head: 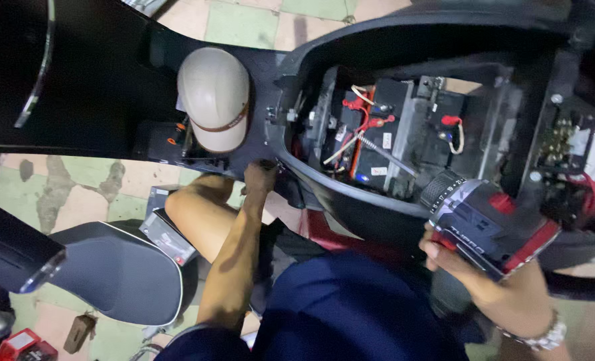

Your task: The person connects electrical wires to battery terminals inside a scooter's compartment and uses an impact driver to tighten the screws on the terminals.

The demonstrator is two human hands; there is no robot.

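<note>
Scooter battery bay, fastener work in hand.
Right hand [504,287] grips cordless drill [491,224], lower right; left hand [260,179] fingers curled at body panel [264,113] edge, centre; grasp unclear. Next: bit seated squarely.

Beige helmet [214,97], detached seat [120,271] (dark), red box [22,342] btm-left

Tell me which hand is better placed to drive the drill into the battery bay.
Right, probably. The right hand already grips the red and grey drill, its long bit reaching among the batteries. The left hand is pressed against the scooter body, away from the drill.
</note>
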